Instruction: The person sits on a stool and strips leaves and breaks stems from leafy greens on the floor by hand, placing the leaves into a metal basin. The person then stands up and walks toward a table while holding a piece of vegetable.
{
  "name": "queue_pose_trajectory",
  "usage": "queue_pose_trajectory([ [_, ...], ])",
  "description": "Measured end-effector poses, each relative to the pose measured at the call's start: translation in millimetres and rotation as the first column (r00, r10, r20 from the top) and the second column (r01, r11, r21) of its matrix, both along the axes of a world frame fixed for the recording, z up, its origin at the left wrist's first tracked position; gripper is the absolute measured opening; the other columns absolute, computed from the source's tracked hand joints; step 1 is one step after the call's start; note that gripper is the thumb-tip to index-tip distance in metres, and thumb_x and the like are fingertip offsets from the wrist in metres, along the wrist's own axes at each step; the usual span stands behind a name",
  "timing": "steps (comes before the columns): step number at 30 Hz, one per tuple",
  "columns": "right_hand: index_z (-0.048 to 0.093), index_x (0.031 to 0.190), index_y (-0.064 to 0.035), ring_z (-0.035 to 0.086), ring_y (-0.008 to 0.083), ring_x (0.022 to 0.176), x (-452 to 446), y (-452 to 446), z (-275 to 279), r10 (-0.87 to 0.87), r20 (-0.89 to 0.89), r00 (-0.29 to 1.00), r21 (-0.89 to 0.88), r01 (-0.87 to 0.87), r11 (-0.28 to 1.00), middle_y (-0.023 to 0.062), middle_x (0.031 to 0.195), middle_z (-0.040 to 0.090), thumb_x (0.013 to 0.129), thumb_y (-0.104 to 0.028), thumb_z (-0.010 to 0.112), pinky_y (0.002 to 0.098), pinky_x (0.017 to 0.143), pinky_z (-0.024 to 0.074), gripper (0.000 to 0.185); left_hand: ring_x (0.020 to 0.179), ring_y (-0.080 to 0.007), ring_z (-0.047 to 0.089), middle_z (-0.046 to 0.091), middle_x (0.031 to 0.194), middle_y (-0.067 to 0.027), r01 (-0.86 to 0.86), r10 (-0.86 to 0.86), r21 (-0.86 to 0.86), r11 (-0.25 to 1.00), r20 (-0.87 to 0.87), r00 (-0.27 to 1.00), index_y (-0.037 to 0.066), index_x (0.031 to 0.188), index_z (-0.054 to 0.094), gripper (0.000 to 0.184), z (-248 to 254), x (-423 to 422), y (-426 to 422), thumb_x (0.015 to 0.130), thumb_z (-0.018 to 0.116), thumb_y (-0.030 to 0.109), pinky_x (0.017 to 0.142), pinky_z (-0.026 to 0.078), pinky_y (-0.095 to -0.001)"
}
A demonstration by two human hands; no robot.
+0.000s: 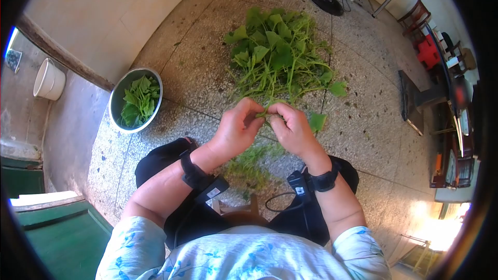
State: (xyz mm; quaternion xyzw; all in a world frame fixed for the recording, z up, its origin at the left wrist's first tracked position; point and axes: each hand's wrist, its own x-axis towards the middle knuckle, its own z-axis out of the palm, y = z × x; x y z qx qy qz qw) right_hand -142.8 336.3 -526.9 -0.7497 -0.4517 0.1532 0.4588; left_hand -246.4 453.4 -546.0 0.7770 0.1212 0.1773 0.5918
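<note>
Currently, a green stem (266,109) sits between my two hands, at the fingertips, so neither hand is nearer to it. My left hand (236,130) pinches it from the left with thumb and forefinger; my right hand (294,130) pinches it from the right. Long axis: only a short stretch shows, the rest hidden by fingers, so I cannot tell its full run.

Relative positions: the leafy pile (280,52) lies on the floor straight ahead, just beyond my fingertips, its lower stems trailing towards me. The bowl (117,96) stands off to my left, well apart, with my left hand the nearer. A loose leaf (317,122) lies just beside my right hand. Fine green scraps (254,163) lie below both hands, between my knees.

Count: one pile, one bowl, one loose leaf by the right hand, one white bucket (50,82) at far left, two wrist straps (193,168), one per arm. Bowl leaves (139,102): several, overlapping, not countable.
</note>
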Motion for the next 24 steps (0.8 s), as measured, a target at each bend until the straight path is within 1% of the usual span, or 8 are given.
queue_pose_trajectory([
  [3,0.055,0.082,0.0004,0.057,0.0302,0.062,-3,0,3,-0.030,-0.141,0.990,-0.062,0.021,0.998,0.0143,0.069,0.057,0.075,-0.006,0.053,0.0323,0.056,0.0446,0.010,0.070,-0.0073,0.054,0.056,0.074,-0.0044,0.024,-0.025,-0.058,0.998,-0.005,1.000,-0.001,0.093,0.046,0.013,-3,0,2,0.081,0.052,0.000,0.061,0.045,-0.0217],
  [8,0.056,0.076,-0.0021,0.057,0.0255,0.057,-5,1,1,-0.043,0.080,0.996,0.069,0.038,0.997,0.0141,0.065,0.056,0.076,-0.009,0.056,0.0293,0.051,0.0430,0.006,0.068,-0.0075,0.054,0.056,0.075,-0.0045,0.020,-0.021,0.049,0.999,0.014,1.000,-0.002,0.092,0.045,0.010,1,-1,1,0.083,0.049,0.000,0.059,0.045,-0.0209],
  [11,0.056,0.076,-0.0021,0.056,0.0191,0.055,-8,-1,2,-0.053,0.090,0.995,0.118,0.042,0.992,0.0117,0.064,0.057,0.076,-0.008,0.057,0.0268,0.051,0.0420,0.005,0.067,-0.0077,0.055,0.056,0.075,-0.0051,0.025,-0.027,0.036,0.999,0.054,0.998,-0.002,0.092,0.045,0.009,2,-1,1,0.083,0.048,0.001,0.058,0.045,-0.0206],
  [12,0.056,0.076,-0.0021,0.056,0.0191,0.055,-9,-2,3,-0.052,0.090,0.995,0.117,0.041,0.992,0.0117,0.064,0.057,0.076,-0.008,0.057,0.0268,0.051,0.0420,0.005,0.068,-0.0083,0.056,0.056,0.075,-0.0052,0.046,-0.045,-0.027,0.999,0.042,0.998,-0.002,0.091,0.045,0.009,6,-3,0,0.083,0.048,0.001,0.059,0.046,-0.0211],
  [14,0.057,0.077,-0.0017,0.052,0.0102,0.055,-10,-6,6,0.004,-0.133,0.991,0.149,0.016,0.989,0.0052,0.061,0.056,0.077,-0.007,0.057,0.0233,0.051,0.0403,0.005,0.068,-0.0088,0.056,0.056,0.075,-0.0054,0.066,-0.063,-0.091,0.994,0.031,0.998,-0.001,0.091,0.046,0.009,15,-8,-1,0.083,0.048,0.002,0.060,0.047,-0.0216],
  [16,0.057,0.077,-0.0016,0.050,0.0074,0.057,-9,-10,11,0.039,-0.215,0.976,0.154,-0.006,0.988,0.0024,0.062,0.055,0.078,-0.007,0.057,0.0220,0.051,0.0394,0.005,0.068,-0.0102,0.058,0.056,0.075,-0.0048,0.118,-0.098,-0.412,0.903,0.070,0.993,0.000,0.091,0.046,0.008,23,-13,-3,0.084,0.048,0.004,0.062,0.048,-0.0230],
  [19,0.058,0.079,-0.0016,0.047,0.0040,0.059,-9,-15,15,0.081,-0.331,0.940,0.170,-0.025,0.985,-0.0012,0.064,0.054,0.079,-0.008,0.057,0.0202,0.052,0.0382,0.006,0.069,-0.0114,0.058,0.056,0.078,-0.0046,0.183,-0.127,-0.584,0.791,0.136,0.983,0.001,0.091,0.047,0.008,25,-19,-1,0.084,0.049,0.005,0.063,0.049,-0.0240],
  [24,0.059,0.081,-0.0018,0.047,0.0038,0.060,-9,-17,7,0.063,-0.315,0.947,0.154,-0.014,0.988,-0.0016,0.065,0.055,0.080,-0.010,0.057,0.0193,0.053,0.0380,0.008,0.074,-0.0122,0.058,0.057,0.085,-0.0078,0.218,-0.193,-0.558,0.801,0.104,0.976,0.002,0.091,0.045,0.009,24,-19,6,0.084,0.050,0.005,0.067,0.049,-0.0253],
])
